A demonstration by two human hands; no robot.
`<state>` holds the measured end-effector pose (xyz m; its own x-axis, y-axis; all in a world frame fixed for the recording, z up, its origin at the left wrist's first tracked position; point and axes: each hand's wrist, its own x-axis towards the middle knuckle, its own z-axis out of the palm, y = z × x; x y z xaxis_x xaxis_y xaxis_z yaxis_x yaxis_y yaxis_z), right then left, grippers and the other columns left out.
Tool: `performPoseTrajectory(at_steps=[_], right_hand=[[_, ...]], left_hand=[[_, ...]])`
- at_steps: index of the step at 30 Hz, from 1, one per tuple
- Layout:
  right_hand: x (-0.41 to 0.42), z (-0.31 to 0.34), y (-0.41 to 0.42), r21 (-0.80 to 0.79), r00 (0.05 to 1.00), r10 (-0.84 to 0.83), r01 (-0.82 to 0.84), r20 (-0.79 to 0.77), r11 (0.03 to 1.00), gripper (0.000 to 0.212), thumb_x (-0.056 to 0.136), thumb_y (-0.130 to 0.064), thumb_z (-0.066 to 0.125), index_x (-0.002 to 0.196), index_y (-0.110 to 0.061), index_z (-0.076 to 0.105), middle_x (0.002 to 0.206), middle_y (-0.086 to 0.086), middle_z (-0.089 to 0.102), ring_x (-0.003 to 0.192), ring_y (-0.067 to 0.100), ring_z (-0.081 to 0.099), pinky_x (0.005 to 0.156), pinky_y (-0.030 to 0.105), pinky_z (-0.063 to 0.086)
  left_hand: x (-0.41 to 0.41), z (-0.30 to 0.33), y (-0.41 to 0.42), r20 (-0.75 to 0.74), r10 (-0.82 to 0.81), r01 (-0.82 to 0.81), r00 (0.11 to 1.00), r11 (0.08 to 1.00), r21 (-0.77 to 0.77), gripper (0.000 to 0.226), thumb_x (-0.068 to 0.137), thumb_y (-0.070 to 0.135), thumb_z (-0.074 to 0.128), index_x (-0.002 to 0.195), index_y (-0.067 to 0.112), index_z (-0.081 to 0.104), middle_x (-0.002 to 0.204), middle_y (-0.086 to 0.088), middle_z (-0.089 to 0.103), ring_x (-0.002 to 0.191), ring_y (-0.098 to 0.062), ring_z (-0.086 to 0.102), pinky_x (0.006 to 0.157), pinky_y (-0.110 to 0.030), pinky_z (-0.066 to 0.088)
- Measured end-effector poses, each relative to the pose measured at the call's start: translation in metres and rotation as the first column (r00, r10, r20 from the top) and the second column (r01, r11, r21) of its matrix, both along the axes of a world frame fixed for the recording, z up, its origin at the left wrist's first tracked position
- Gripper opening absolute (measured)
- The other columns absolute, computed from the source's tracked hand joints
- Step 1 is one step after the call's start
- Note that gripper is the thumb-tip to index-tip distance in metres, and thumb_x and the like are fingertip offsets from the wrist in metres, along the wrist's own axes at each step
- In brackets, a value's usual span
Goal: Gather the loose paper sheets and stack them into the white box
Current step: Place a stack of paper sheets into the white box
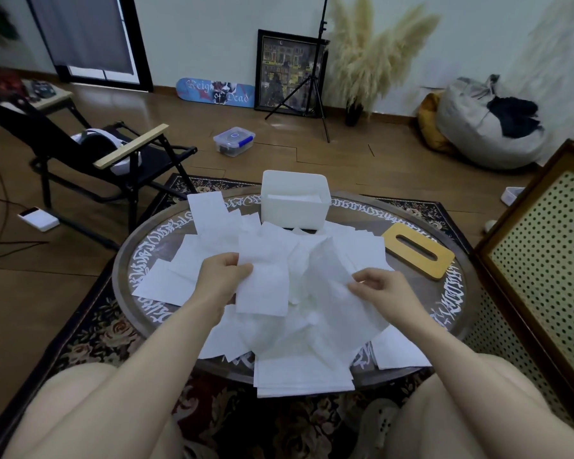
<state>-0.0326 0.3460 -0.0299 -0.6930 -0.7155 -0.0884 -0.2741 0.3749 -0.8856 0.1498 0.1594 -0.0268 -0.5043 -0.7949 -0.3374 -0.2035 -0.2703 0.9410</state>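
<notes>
Several loose white paper sheets (209, 213) lie scattered in a heap over the round table (444, 293). The white box (295, 210) stands open at the table's far edge, with some white sheets inside. My left hand (221, 276) pinches one sheet (262, 289) by its left edge and holds it above the heap. My right hand (383, 288) pinches another crumpled sheet (328, 263) that stands up from the heap. A squared stack of sheets (302, 376) lies at the near table edge.
A wooden lid with a slot (418, 250) lies on the table right of the box. A black folding chair (113, 160) stands to the left, a perforated cabinet (544, 260) to the right. My knees are under the near edge.
</notes>
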Motion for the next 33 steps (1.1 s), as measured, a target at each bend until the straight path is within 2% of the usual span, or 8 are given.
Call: performPoseTrajectory(at_steps=[3,6,10,15,19,23,28,33], right_hand=[[-0.003,0.012,-0.002,-0.185,0.972,-0.047,0.091,0.229,0.979,0.006,0.088,-0.006,0.065,0.084,-0.01,0.068,0.064,-0.002,0.07,0.051,0.003,0.057,0.053,0.015,0.042],[-0.001,0.014,-0.011,-0.276,0.929,-0.024,0.134,0.369,0.952,0.007,0.087,-0.006,0.063,0.086,-0.013,0.065,0.065,-0.003,0.067,0.057,0.01,0.048,0.057,0.024,0.032],[0.007,0.01,-0.024,-0.312,0.874,0.027,0.144,0.485,0.939,0.006,0.084,-0.01,0.064,0.085,-0.017,0.065,0.073,0.001,0.068,0.064,0.016,0.05,0.061,0.027,0.033],[0.016,0.007,-0.03,-0.089,0.916,-0.125,0.171,0.38,0.981,0.007,0.087,-0.016,0.068,0.091,-0.012,0.065,0.068,-0.001,0.06,0.056,0.011,0.046,0.053,0.021,0.032],[0.018,0.007,-0.029,-0.056,0.969,-0.119,0.134,0.217,0.989,0.014,0.085,-0.016,0.07,0.081,-0.005,0.063,0.065,0.003,0.058,0.051,0.011,0.047,0.047,0.008,0.04],[0.016,0.005,-0.029,-0.032,0.989,-0.107,0.111,0.103,0.993,0.008,0.086,-0.012,0.068,0.079,-0.008,0.066,0.059,0.001,0.058,0.046,0.003,0.049,0.048,0.01,0.04],[0.017,0.01,-0.03,-0.128,0.96,-0.073,0.111,0.269,0.985,0.007,0.088,-0.013,0.066,0.082,-0.009,0.064,0.06,0.001,0.06,0.047,0.007,0.046,0.051,0.012,0.039],[0.022,0.01,-0.032,-0.136,0.945,-0.066,0.115,0.32,0.984,0.01,0.088,-0.011,0.066,0.078,-0.012,0.062,0.063,0.008,0.056,0.044,0.006,0.044,0.044,0.008,0.034]], left_hand=[[-0.007,-0.002,0.004,0.0,-0.028,0.028,1.0,1.0,-0.012,0.016,0.093,0.002,0.054,0.102,0.009,0.066,0.093,-0.007,0.068,0.078,-0.019,0.064,0.068,-0.034,0.054],[-0.016,-0.004,0.01,-0.005,-0.063,0.063,0.998,0.998,-0.001,0.016,0.095,0.004,0.052,0.094,0.012,0.066,0.09,-0.005,0.068,0.077,-0.019,0.064,0.07,-0.035,0.054],[-0.028,-0.009,0.019,-0.044,-0.1,0.104,0.994,0.99,0.092,0.017,0.097,0.008,0.05,0.095,0.013,0.066,0.096,-0.007,0.069,0.081,-0.022,0.065,0.076,-0.036,0.055],[-0.032,-0.01,0.023,-0.147,-0.092,0.12,0.985,0.974,0.195,0.018,0.098,0.007,0.048,0.101,0.013,0.064,0.092,-0.003,0.07,0.076,-0.017,0.066,0.072,-0.034,0.056],[-0.029,-0.01,0.02,-0.153,-0.104,0.131,0.983,0.975,0.18,0.018,0.098,0.008,0.049,0.102,0.014,0.065,0.092,-0.003,0.071,0.077,-0.019,0.067,0.068,-0.032,0.055],[-0.027,-0.008,0.019,-0.147,-0.126,0.149,0.981,0.977,0.154,0.018,0.097,0.007,0.05,0.098,0.017,0.065,0.09,-0.003,0.071,0.076,-0.021,0.066,0.071,-0.035,0.054],[-0.027,-0.009,0.019,-0.149,-0.141,0.166,0.979,0.972,0.169,0.021,0.098,0.007,0.047,0.097,0.019,0.065,0.091,-0.002,0.071,0.078,-0.022,0.067,0.078,-0.038,0.055],[-0.028,-0.008,0.023,-0.184,-0.206,0.244,0.961,0.945,0.216,0.021,0.099,0.011,0.047,0.099,0.017,0.067,0.089,-0.002,0.072,0.075,-0.02,0.067,0.068,-0.033,0.056]])
